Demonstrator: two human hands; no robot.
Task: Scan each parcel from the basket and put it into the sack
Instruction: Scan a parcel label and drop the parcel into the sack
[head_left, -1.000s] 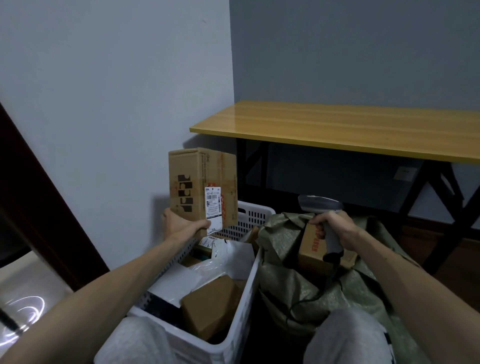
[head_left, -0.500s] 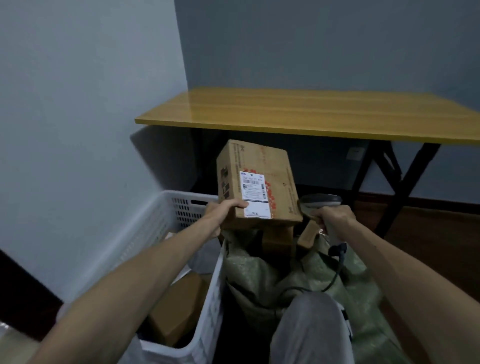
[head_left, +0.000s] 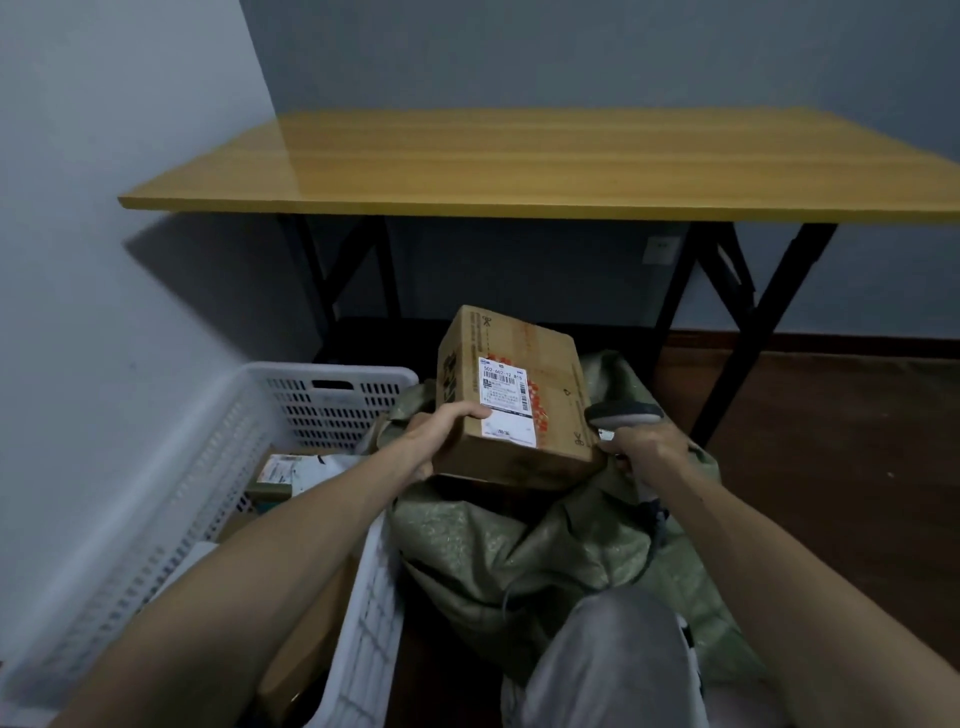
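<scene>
Starting nearest: a grey-trousered knee sits low in view, below and between both hands. Left of the left hand is a white slotted basket against the wall. The left forearm crosses its near rim and hides part of the contents. Visible inside are a brown box at the near end and pale flat packets further in.

A green woven sack lies crumpled under both hands, touching the basket's right wall. A dark cable trails over it from under the right hand.

The left hand grips the parcel at its lower left corner, fingers curled beneath and thumb on the top face at the edge of the label. The parcel is a brown cardboard box, tilted, held over the sack's mouth. Cannot tell whether its underside touches the sack. The label is white with a barcode. A red-orange printed band runs beside it, and there is black printing on the left side face.

The right hand is closed round the handle of the scanner, just right of the parcel. The scanner's grey head sits above the knuckles, by the parcel's near right corner.

Beyond the hands: a yellow table on black crossed legs, and a white wall socket below its top.
</scene>
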